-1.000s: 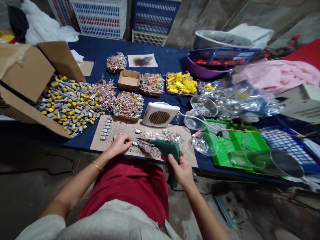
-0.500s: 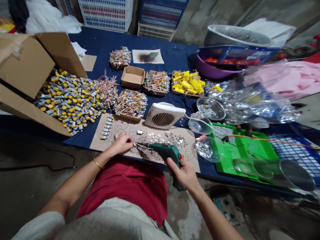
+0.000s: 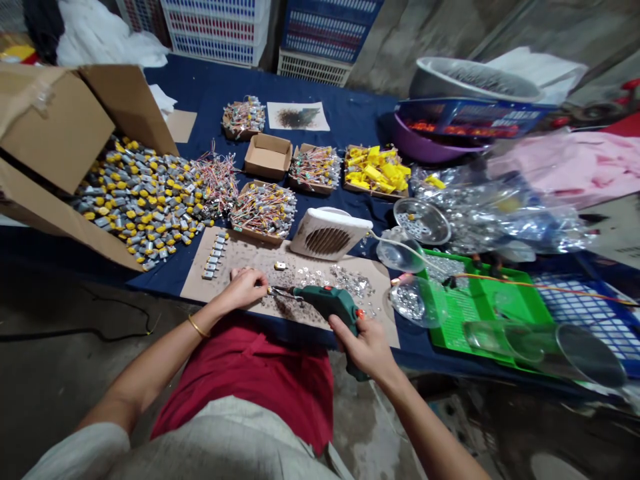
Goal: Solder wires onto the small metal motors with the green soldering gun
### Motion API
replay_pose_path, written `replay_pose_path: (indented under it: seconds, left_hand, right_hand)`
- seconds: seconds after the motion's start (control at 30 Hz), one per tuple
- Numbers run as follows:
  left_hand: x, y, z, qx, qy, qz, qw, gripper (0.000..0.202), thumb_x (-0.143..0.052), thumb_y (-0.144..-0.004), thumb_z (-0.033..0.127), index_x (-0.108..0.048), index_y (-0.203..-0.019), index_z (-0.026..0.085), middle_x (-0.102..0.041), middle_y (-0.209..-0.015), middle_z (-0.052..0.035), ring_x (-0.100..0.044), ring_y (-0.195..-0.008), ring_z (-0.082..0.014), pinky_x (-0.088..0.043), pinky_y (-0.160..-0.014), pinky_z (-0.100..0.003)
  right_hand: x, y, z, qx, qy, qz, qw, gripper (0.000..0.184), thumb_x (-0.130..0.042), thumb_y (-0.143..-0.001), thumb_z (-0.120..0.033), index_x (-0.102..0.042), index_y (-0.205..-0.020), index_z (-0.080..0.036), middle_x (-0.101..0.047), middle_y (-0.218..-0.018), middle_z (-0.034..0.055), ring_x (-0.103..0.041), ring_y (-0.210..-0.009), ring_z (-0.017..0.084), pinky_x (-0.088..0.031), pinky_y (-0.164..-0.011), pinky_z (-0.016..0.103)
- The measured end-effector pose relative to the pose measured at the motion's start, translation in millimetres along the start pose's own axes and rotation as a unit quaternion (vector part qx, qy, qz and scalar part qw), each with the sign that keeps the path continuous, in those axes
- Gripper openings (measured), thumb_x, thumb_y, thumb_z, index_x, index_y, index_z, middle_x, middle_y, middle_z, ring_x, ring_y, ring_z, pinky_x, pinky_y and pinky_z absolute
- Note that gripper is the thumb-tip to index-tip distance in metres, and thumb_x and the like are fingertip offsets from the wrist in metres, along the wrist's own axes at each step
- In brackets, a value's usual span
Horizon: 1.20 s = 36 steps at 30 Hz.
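Observation:
My right hand (image 3: pixel 367 343) is wrapped round the grip of a dark green soldering gun (image 3: pixel 327 301) with orange parts, its thin tip pointing left. Just at that tip, my left hand (image 3: pixel 247 287) pinches a small motor (image 3: pixel 270 291); only its end shows past the fingers. Under both hands lies a cardboard sheet (image 3: pixel 195 283) strewn with small metal bits (image 3: pixel 345 277). A single motor (image 3: pixel 280 265) rests on the sheet above the tip. To the left stands a neat row of motors (image 3: pixel 216 255) with silver bodies and yellow ends.
A carton (image 3: pixel 55 127) at left spills a heap of motors (image 3: pixel 145 200). Beyond the sheet stand a white vented fan (image 3: pixel 327 233) and small boxes of wired motors (image 3: pixel 265 208). Clear cups, a green tray (image 3: pixel 517 300) and a steel bowl (image 3: pixel 423 220) are at right.
The view has shifted very slightly. Both hands, the soldering gun and the pinched motor keep nearly the same places.

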<state>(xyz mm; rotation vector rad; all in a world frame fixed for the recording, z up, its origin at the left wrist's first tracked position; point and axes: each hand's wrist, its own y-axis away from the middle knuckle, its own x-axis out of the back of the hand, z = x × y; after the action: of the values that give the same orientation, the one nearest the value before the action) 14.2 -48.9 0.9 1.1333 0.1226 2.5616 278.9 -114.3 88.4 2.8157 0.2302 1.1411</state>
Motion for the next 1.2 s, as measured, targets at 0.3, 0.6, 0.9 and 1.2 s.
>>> replay_pose_path:
  seconds: [0.3, 0.6, 0.9, 1.2]
  left_hand:
    - [0.5, 0, 1, 0.002, -0.001, -0.004, 1.0, 0.015, -0.056, -0.077, 0.026, -0.069, -0.078, 0.019, -0.071, -0.085, -0.0044, -0.057, -0.093, -0.0223, -0.031, -0.094, -0.04]
    - [-0.1, 0, -1, -0.005, -0.009, 0.006, 1.0, 0.015, -0.057, -0.077, 0.027, -0.07, -0.078, 0.019, -0.072, -0.085, -0.0038, -0.058, -0.092, -0.0221, -0.032, -0.094, -0.039]
    - [1.5, 0, -1, -0.015, -0.032, 0.012, 0.999, 0.017, -0.056, -0.076, 0.028, -0.07, -0.076, 0.02, -0.072, -0.081, -0.0039, -0.061, -0.09, -0.0227, -0.037, -0.091, -0.038]
    - [5.2, 2, 3, -0.019, -0.033, 0.011, 0.999, 0.017, -0.055, -0.075, 0.027, -0.07, -0.075, 0.019, -0.072, -0.08, -0.0034, -0.061, -0.088, -0.0216, -0.038, -0.092, -0.038]
  right_hand:
    - [7, -9, -19, 0.037, 0.035, -0.03, 0.998, 0.053, -0.05, -0.084, -0.062, -0.044, -0.047, -0.024, -0.047, -0.037, -0.0003, -0.047, -0.039, 0.013, -0.034, -0.04, 0.025]
    - [23, 3, -14, -0.028, -0.022, 0.02, 0.999, 0.05, -0.054, -0.081, -0.063, -0.06, -0.057, -0.02, -0.063, -0.05, 0.0036, -0.057, -0.046, 0.016, -0.042, -0.046, 0.026]
    - [25, 18, -5, -0.069, -0.074, 0.043, 0.994, 0.053, -0.056, -0.079, -0.063, -0.062, -0.053, -0.018, -0.064, -0.051, 0.0062, -0.059, -0.046, 0.018, -0.045, -0.047, 0.027]
    - [14, 22, -6, -0.042, -0.102, 0.057, 0.992, 0.048, -0.058, -0.08, -0.06, -0.063, -0.059, -0.017, -0.063, -0.051, 0.004, -0.059, -0.048, 0.018, -0.043, -0.047, 0.027]
